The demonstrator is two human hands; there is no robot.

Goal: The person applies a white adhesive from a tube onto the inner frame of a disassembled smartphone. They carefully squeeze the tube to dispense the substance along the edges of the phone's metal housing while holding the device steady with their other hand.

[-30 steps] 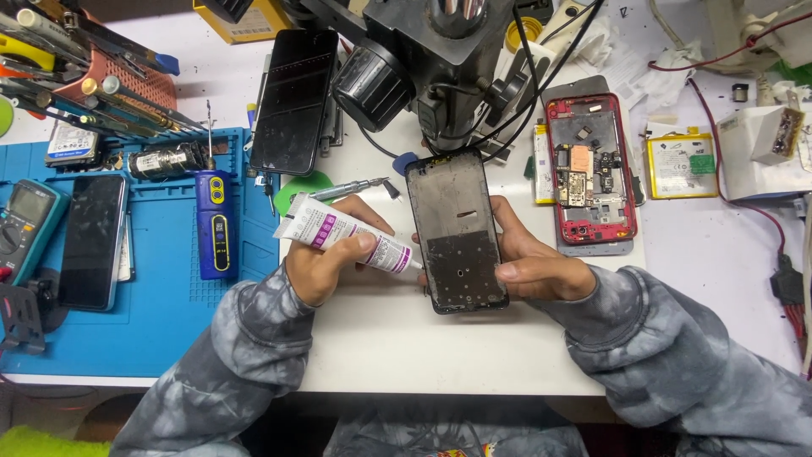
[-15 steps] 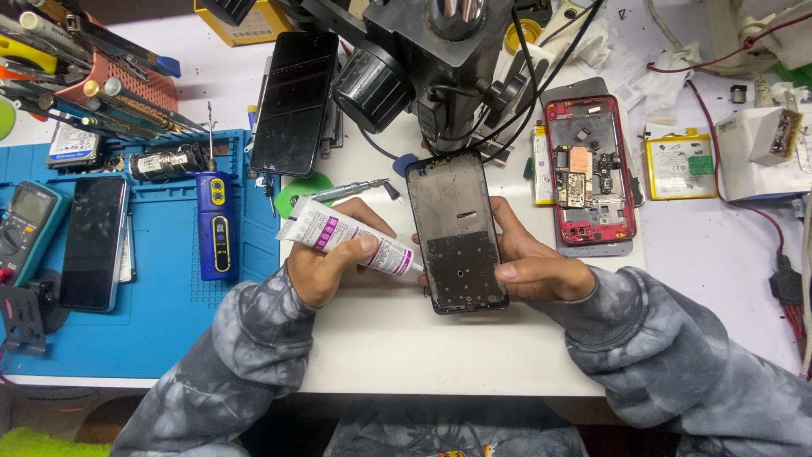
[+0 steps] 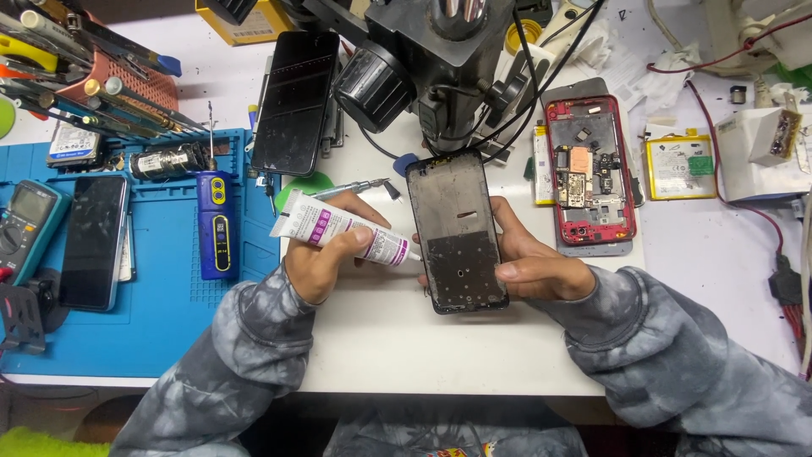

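Note:
My left hand (image 3: 326, 258) grips a white and purple glue tube (image 3: 338, 228), its nozzle pointing right and touching the left edge of a black phone frame (image 3: 455, 228). My right hand (image 3: 533, 267) holds that frame from the right side, thumb on its lower edge, keeping it flat above the white table (image 3: 406, 347). The frame's inner side faces up, dusty and bare.
A black microscope (image 3: 431, 68) stands just behind the frame. An opened red phone (image 3: 589, 173) and a yellow battery (image 3: 677, 165) lie to the right. At left are a blue work mat (image 3: 169, 322), a black screen panel (image 3: 296, 101), a dark phone (image 3: 91, 241), a multimeter (image 3: 25, 220) and a tool rack (image 3: 93, 76).

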